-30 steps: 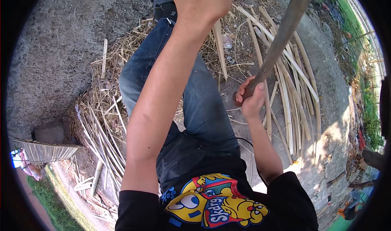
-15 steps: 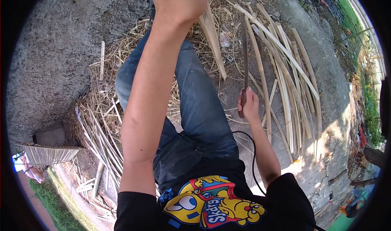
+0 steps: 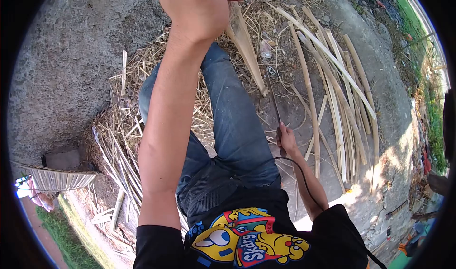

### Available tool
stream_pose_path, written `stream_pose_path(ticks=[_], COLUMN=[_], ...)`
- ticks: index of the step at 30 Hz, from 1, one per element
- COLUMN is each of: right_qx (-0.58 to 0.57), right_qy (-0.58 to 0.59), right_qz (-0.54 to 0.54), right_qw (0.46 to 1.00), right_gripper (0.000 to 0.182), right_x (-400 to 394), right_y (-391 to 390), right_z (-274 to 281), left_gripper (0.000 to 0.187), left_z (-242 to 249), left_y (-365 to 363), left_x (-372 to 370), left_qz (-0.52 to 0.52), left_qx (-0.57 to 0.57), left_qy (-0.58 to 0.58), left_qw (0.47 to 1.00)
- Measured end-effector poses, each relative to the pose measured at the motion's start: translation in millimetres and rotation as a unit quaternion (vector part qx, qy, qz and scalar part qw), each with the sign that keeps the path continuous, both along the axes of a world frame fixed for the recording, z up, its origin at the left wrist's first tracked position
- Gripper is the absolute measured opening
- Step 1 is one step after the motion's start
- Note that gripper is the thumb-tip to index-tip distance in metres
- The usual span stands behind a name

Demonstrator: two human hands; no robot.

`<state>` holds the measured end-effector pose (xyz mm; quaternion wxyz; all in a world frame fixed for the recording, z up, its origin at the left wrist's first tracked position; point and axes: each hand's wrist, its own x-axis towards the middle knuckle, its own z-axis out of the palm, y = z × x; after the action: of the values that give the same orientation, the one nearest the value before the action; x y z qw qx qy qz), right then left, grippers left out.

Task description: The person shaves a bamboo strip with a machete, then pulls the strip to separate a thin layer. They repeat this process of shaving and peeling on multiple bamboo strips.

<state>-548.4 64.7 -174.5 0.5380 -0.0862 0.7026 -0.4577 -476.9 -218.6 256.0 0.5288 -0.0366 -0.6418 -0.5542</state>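
My left hand (image 3: 204,3), at the top edge, is closed round the upper part of a split bamboo piece (image 3: 247,48); the grip is partly cut off by the frame. The piece slants down, its narrow end beside my left-side view of the blade. Lower and to the right, my right hand (image 3: 286,140) is wrapped round the dark handle of a long knife (image 3: 274,98). The blade points up and leans left, its far part close to the bamboo's lower end; whether they touch I cannot tell.
Long bamboo strips (image 3: 339,103) lie on the ground at the right. More thin strips (image 3: 118,162) are piled at the lower left. Dry straw-like shavings (image 3: 204,119) surround my jeans-clad legs (image 3: 232,107). A black cable (image 3: 300,167) crosses near my right forearm. Rough concrete (image 3: 71,55) is at the upper left.
My right hand has moved down and slightly left, and the knife now tilts left towards the bamboo's end. My left hand has shifted a little left, still holding the bamboo piece.
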Motion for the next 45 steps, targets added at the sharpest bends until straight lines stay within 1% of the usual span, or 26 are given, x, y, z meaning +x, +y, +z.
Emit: stream_pose_path(ticks=[1, 2, 4, 6, 7, 9, 13, 16, 18, 23, 25, 26, 28, 29, 30, 31, 32, 34, 35, 36, 38, 40, 41, 42, 43, 45], right_qx=[-0.068, -0.067, -0.198, -0.236, -0.274, -0.296, -0.319, -0.326, -0.34, -0.344, -0.373, -0.372, -0.394, -0.355, -0.296, -0.203, -0.207, -0.006, -0.012, -0.055, -0.157, -0.284, -0.354, -0.4, -0.438, -0.477], right_qy=[0.014, 0.014, 0.028, 0.024, 0.02, 0.023, 0.041, 0.056, 0.025, 0.023, 0.031, 0.032, -0.005, -0.012, -0.006, -0.053, -0.051, -0.118, -0.115, -0.085, -0.04, 0.008, 0.006, 0.015, -0.002, -0.017], right_qz=[0.015, 0.014, -0.036, -0.051, -0.064, -0.068, -0.077, -0.063, -0.05, -0.066, -0.077, -0.078, -0.091, -0.083, -0.04, 0.007, 0.005, 0.036, 0.034, 0.001, -0.061, -0.111, -0.127, -0.153, -0.148, -0.145], right_qw=[0.997, 0.998, 0.979, 0.97, 0.959, 0.952, 0.944, 0.942, 0.939, 0.936, 0.924, 0.924, 0.915, 0.931, 0.954, 0.978, 0.977, 0.992, 0.993, 0.995, 0.985, 0.952, 0.926, 0.904, 0.887, 0.867], right_gripper=[0.051, 0.051, 0.05, 0.05, 0.05, 0.05, 0.052, 0.055, 0.058, 0.06, 0.061, 0.061, 0.062, 0.064, 0.062, 0.058, 0.058, 0.053, 0.053, 0.054, 0.056, 0.061, 0.062, 0.065, 0.065, 0.065], right_x=[-4, -10, -14, -20, -23, -27, -32, -38, -42, -43, -39, -34, -20, -7, 2, 10, 12, 6, 2, -2, -8, -15, -18, -18, -21, -23], right_y=[4, -4, -23, -39, -45, -53, -53, -45, -38, -22, -14, -9, -1, 1, 3, 7, 11, 17, 22, 25, 28, 24, 21, 18, 17, 16], right_z=[14, 33, 75, 108, 124, 158, 201, 232, 256, 339, 363, 365, 369, 365, 355, 342, 323, 294, 294, 297, 319, 367, 384, 399, 412, 428], left_gripper=[0.044, 0.044, 0.044, 0.04, 0.04, 0.039, 0.037, 0.034, 0.031, 0.037, 0.044, 0.044, 0.049, 0.049, 0.05, 0.05, 0.05, 0.051, 0.05, 0.05, 0.05, 0.046, 0.043, 0.039, 0.028, 0.024], left_z=[3, 5, -5, -19, -12, -5, -23, -26, -27, -31, -26, -27, -18, -18, -18, -17, -15, -14, -20, -16, -13, -16, -11, -7, -6, 2], left_y=[5, 6, -5, -24, -11, 17, -1, 2, 4, -12, -26, -21, 6, 7, 8, 8, 11, 14, 4, 6, 15, 1, -1, -4, -10, -20], left_x=[-1, -3, -7, -14, -17, -24, -25, -28, -28, -38, -48, -48, -44, -45, -46, -47, -45, -37, -33, -35, -32, -27, -28, -29, -29, -15], left_qz=[-0.006, -0.014, -0.02, 0.084, 0.082, 0.302, 0.269, 0.212, 0.226, 0.27, 0.347, 0.346, 0.367, 0.367, 0.353, 0.337, 0.335, 0.307, 0.269, 0.27, 0.212, 0.176, 0.119, 0.06, 0.008, -0.006], left_qx=[0.021, 0.032, 0.029, 0.039, 0.037, 0.073, 0.034, -0.029, -0.092, -0.142, -0.26, -0.259, -0.165, -0.165, -0.192, -0.22, -0.224, -0.147, -0.169, -0.173, -0.058, -0.089, -0.061, -0.033, -0.023, -0.044], left_qy=[-0.007, -0.008, 0.001, 0.078, 0.079, 0.069, 0.084, 0.041, 0.052, 0.046, 0.104, 0.105, 0.006, 0.007, 0.022, 0.038, 0.042, -0.008, -0.003, 0.001, -0.044, -0.061, -0.075, -0.089, -0.052, -0.086], left_qw=[1.0, 0.999, 0.999, 0.993, 0.993, 0.948, 0.959, 0.976, 0.968, 0.951, 0.895, 0.896, 0.915, 0.915, 0.916, 0.915, 0.914, 0.94, 0.948, 0.947, 0.974, 0.978, 0.988, 0.994, 0.998, 0.995])
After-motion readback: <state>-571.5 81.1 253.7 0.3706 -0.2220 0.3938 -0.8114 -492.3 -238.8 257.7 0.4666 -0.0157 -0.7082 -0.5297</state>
